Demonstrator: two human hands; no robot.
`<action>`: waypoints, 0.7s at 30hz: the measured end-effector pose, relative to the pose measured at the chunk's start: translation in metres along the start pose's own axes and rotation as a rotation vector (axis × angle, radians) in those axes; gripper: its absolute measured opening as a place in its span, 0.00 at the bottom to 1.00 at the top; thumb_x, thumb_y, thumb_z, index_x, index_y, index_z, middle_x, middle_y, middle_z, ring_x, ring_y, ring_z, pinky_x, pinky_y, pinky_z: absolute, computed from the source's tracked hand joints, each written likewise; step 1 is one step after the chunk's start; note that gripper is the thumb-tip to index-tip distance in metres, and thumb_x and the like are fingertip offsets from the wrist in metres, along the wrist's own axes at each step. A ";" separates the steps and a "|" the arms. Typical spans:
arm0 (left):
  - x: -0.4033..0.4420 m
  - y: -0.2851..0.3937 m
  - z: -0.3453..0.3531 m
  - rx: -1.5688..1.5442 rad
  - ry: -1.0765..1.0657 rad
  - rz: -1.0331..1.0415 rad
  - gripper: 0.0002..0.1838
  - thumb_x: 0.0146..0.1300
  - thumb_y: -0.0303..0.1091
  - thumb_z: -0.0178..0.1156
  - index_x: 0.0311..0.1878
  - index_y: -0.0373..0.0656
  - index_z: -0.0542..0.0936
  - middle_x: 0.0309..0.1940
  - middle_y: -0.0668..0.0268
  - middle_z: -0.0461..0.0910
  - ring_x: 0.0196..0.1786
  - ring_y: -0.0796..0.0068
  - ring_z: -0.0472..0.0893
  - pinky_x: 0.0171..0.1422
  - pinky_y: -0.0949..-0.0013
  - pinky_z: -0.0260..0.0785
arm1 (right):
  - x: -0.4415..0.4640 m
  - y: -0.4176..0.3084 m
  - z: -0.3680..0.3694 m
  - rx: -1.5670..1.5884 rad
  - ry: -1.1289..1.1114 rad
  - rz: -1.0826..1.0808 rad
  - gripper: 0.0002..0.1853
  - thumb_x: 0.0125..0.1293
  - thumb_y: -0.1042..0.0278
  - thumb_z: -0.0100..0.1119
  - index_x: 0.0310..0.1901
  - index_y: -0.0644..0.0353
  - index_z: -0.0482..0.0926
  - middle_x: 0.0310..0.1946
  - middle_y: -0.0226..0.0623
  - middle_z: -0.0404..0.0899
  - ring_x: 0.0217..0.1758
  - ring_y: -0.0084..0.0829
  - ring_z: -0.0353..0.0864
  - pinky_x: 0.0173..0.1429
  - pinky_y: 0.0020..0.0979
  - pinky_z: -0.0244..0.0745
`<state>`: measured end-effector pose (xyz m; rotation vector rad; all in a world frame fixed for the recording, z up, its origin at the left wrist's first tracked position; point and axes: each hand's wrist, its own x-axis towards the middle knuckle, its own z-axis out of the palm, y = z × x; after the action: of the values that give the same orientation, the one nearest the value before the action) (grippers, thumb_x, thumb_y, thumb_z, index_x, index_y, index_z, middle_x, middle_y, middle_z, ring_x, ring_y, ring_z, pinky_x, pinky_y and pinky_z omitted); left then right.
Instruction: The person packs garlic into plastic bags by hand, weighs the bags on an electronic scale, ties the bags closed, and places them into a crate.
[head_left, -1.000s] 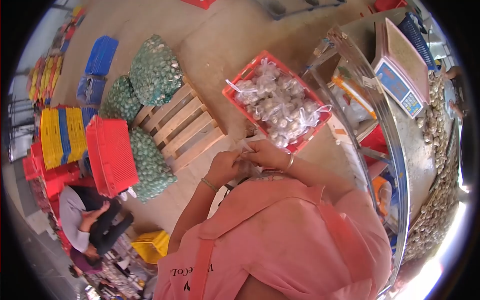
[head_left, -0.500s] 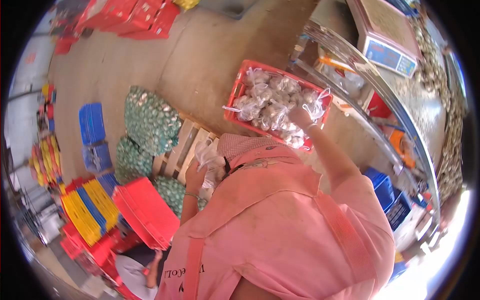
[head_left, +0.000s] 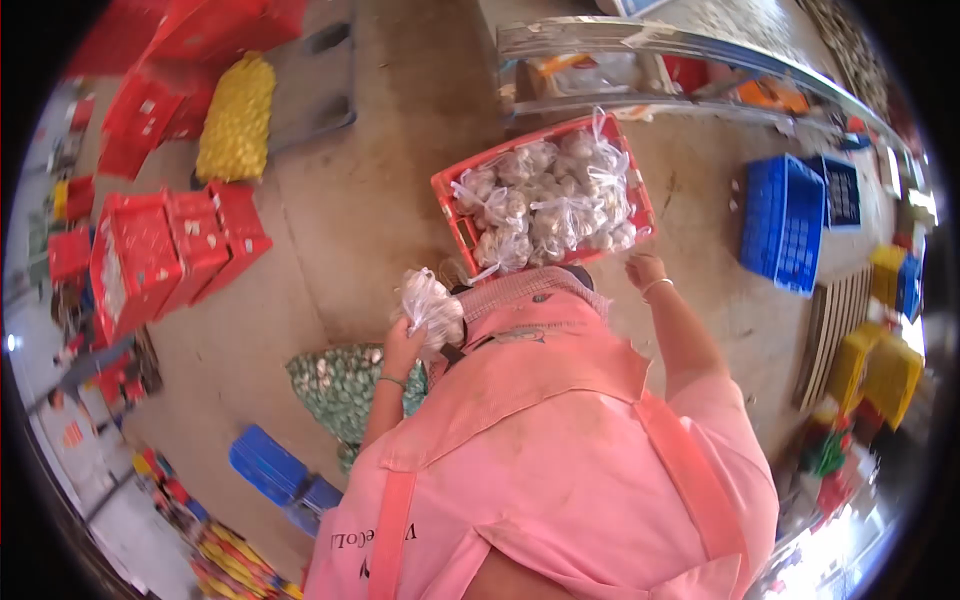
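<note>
My left hand point(head_left: 403, 345) is closed around the gathered top of a clear plastic bag of garlic point(head_left: 430, 308), held beside my apron point(head_left: 520, 360). A red crate point(head_left: 443, 188) in front of me is filled with several tied clear bags of garlic point(head_left: 565, 215), their white knotted ends sticking up. Just off the crate's near right corner is my right hand point(head_left: 646, 270), a band on its wrist. Its fingers look curled together, with nothing visible in them.
A green net sack point(head_left: 340, 390) lies at the left. Beyond are red crates point(head_left: 170, 250), a yellow net sack point(head_left: 237, 120) and a blue crate point(head_left: 265, 465). A metal-framed table point(head_left: 640, 38) stands behind the filled crate. Blue crates point(head_left: 780, 225) are on the right.
My right hand has come out of the crate to its near right side. My left hand still holds the bag, now raised nearer the crate. The view has turned right.
</note>
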<state>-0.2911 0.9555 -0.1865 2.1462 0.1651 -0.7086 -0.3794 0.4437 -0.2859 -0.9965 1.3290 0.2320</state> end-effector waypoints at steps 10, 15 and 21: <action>0.058 -0.076 -0.115 0.418 -0.239 -0.180 0.18 0.49 0.38 0.60 0.41 0.36 0.76 0.37 0.53 0.79 0.41 0.59 0.79 0.48 0.62 0.69 | 0.019 0.012 0.130 -0.827 0.193 -0.525 0.33 0.45 0.62 0.66 0.55 0.62 0.67 0.49 0.55 0.71 0.55 0.51 0.69 0.59 0.40 0.66; 0.023 -0.059 -0.139 0.416 -0.254 -0.371 0.17 0.50 0.38 0.61 0.41 0.37 0.77 0.34 0.57 0.79 0.38 0.64 0.79 0.45 0.64 0.70 | 0.144 -0.030 0.118 -1.012 0.409 -0.651 0.42 0.42 0.61 0.70 0.61 0.58 0.61 0.57 0.60 0.62 0.57 0.55 0.67 0.61 0.43 0.65; 0.009 -0.071 -0.166 0.764 -0.393 -0.682 0.16 0.53 0.43 0.61 0.36 0.38 0.76 0.28 0.60 0.79 0.31 0.69 0.78 0.36 0.66 0.70 | 0.233 -0.070 0.096 -1.162 0.142 -0.357 0.47 0.39 0.45 0.69 0.62 0.55 0.62 0.57 0.57 0.65 0.60 0.50 0.67 0.64 0.39 0.62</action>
<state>-0.2369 1.1262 -0.1602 2.5983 0.4878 -1.8024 -0.2000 0.3810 -0.4661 -2.2261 1.0620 0.7073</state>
